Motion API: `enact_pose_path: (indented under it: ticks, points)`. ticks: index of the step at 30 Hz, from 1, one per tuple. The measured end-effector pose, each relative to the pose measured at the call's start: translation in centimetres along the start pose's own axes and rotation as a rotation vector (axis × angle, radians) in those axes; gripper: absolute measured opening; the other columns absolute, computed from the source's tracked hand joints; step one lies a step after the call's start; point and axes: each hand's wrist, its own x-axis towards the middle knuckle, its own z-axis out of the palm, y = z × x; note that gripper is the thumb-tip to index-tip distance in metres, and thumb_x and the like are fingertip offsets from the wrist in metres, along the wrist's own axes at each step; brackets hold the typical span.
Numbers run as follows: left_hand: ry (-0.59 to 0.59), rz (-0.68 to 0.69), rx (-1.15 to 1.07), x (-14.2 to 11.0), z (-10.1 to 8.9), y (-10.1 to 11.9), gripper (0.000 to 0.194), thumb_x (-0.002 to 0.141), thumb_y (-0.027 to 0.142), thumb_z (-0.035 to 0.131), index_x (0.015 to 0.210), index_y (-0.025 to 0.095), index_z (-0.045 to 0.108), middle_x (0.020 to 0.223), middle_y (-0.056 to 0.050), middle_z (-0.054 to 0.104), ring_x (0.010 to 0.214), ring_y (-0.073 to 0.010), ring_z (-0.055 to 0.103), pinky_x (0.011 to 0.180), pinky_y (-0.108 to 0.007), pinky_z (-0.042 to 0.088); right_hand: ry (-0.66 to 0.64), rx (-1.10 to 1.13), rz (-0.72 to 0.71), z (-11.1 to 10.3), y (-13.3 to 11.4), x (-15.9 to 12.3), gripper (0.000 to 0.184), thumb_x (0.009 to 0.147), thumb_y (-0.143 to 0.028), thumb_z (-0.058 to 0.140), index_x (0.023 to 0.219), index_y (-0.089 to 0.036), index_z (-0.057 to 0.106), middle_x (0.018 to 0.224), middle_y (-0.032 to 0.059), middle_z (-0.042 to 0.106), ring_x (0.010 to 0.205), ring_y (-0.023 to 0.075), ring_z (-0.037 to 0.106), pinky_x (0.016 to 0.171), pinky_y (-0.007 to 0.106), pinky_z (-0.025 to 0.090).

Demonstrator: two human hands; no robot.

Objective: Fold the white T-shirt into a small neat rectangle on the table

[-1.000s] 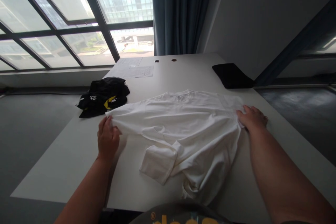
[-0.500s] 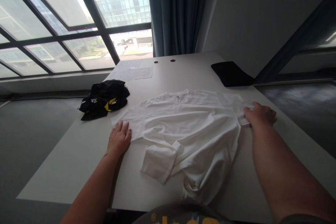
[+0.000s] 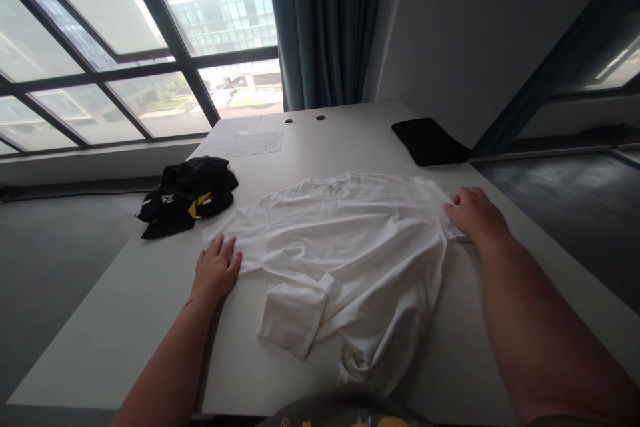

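Note:
A white T-shirt (image 3: pixel 345 247) lies spread on the white table (image 3: pixel 125 307), its lower part crumpled and folded toward me. My left hand (image 3: pixel 216 268) lies flat, fingers stretched, on the shirt's left sleeve edge. My right hand (image 3: pixel 473 215) rests on the right sleeve with fingers bent down onto the cloth, pressing it against the table. Neither hand lifts the fabric.
A crumpled black garment with yellow marks (image 3: pixel 187 195) sits at the table's left edge. Sheets of paper (image 3: pixel 250 141) lie at the far side, near two cable holes. A black flat pad (image 3: pixel 430 141) lies at the far right. Windows and a dark curtain stand behind.
My left hand let go of the pinched left sleeve and now lies flat on it. My right hand stayed on the right sleeve, smoothing it. The view shifted slightly.

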Motion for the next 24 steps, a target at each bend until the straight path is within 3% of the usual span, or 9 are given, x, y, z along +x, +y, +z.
enact_pose_path:
  ticks: [5, 11, 13, 15, 17, 19, 21, 24]
  points:
    - [0.006, 0.001, -0.012, 0.0, 0.0, -0.1, 0.057, 0.102, 0.045, 0.041, 0.152, 0.020, 0.055, 0.163, -0.017, 0.042, 0.152, -0.0352, 0.037, 0.122, -0.059, 0.030, -0.102, 0.033, -0.201, 0.8, -0.9, -0.1, 0.010, 0.083, -0.027, 0.062, 0.091, -0.022, 0.066, 0.108, 0.0101, 0.065, 0.095, 0.0249, 0.062, 0.081, 0.034, 0.048]
    - [0.000, 0.003, -0.012, 0.0, 0.0, -0.1, 0.057, 0.101, 0.045, 0.042, 0.151, 0.020, 0.056, 0.163, -0.018, 0.042, 0.152, -0.0350, 0.037, 0.122, -0.059, 0.031, -0.180, 0.087, -0.338, 0.9, -1.7, -0.3, 0.029, 0.084, -0.033, 0.062, 0.106, -0.020, 0.075, 0.108, 0.0090, 0.073, 0.093, 0.0254, 0.066, 0.085, 0.034, 0.050]
    - [-0.002, 0.005, -0.014, 0.1, -0.1, -0.1, 0.058, 0.102, 0.045, 0.042, 0.151, 0.019, 0.056, 0.163, -0.018, 0.042, 0.152, -0.0354, 0.037, 0.122, -0.059, 0.031, -0.151, 0.113, -0.341, 0.6, -1.6, -0.4, 0.030, 0.087, -0.033, 0.060, 0.106, -0.019, 0.077, 0.110, 0.0100, 0.074, 0.098, 0.0260, 0.067, 0.089, 0.034, 0.050]
    - [-0.004, 0.001, -0.018, 0.1, -0.1, -0.1, 0.057, 0.102, 0.045, 0.042, 0.151, 0.019, 0.056, 0.163, -0.018, 0.042, 0.152, -0.0354, 0.037, 0.122, -0.059, 0.030, -0.026, 0.100, -0.223, 0.1, -1.0, -0.5, 0.034, 0.093, -0.033, 0.054, 0.110, -0.016, 0.077, 0.113, 0.0138, 0.073, 0.105, 0.0292, 0.065, 0.093, 0.038, 0.050]
    - [0.000, -0.005, -0.022, 0.1, -0.1, -0.1, 0.057, 0.101, 0.045, 0.043, 0.152, 0.020, 0.055, 0.163, -0.017, 0.042, 0.152, -0.0349, 0.037, 0.123, -0.058, 0.030, 0.155, 0.051, -0.018, -0.4, -0.4, -0.7, 0.041, 0.097, -0.035, 0.050, 0.125, -0.014, 0.072, 0.129, 0.0205, 0.067, 0.120, 0.0369, 0.059, 0.099, 0.048, 0.048]
    - [0.002, -0.009, -0.026, 0.1, -0.1, 0.0, 0.057, 0.101, 0.044, 0.044, 0.151, 0.021, 0.055, 0.163, -0.017, 0.043, 0.152, -0.0348, 0.037, 0.123, -0.058, 0.030, 0.251, -0.004, 0.126, -0.7, -0.2, -0.9, 0.051, 0.097, -0.038, 0.053, 0.142, -0.015, 0.061, 0.152, 0.0261, 0.049, 0.138, 0.0469, 0.042, 0.105, 0.060, 0.041]
    - [0.000, -0.013, -0.029, 0.0, -0.2, 0.1, 0.056, 0.102, 0.044, 0.043, 0.151, 0.021, 0.056, 0.163, -0.017, 0.043, 0.152, -0.0352, 0.037, 0.123, -0.060, 0.029, 0.200, -0.053, 0.137, -0.4, -0.7, -1.1, 0.060, 0.095, -0.042, 0.057, 0.150, -0.018, 0.054, 0.166, 0.0250, 0.029, 0.150, 0.0520, 0.021, 0.111, 0.069, 0.031]
    - [0.016, -0.017, -0.023, -0.2, -0.4, 0.2, 0.053, 0.105, 0.043, 0.036, 0.149, 0.022, 0.058, 0.162, -0.016, 0.045, 0.151, -0.0353, 0.038, 0.123, -0.065, 0.025, 0.045, -0.114, 0.019, 1.1, -2.4, -1.1, 0.060, 0.097, -0.048, 0.052, 0.149, -0.018, 0.055, 0.169, 0.0215, 0.024, 0.155, 0.0487, 0.009, 0.117, 0.068, 0.022]
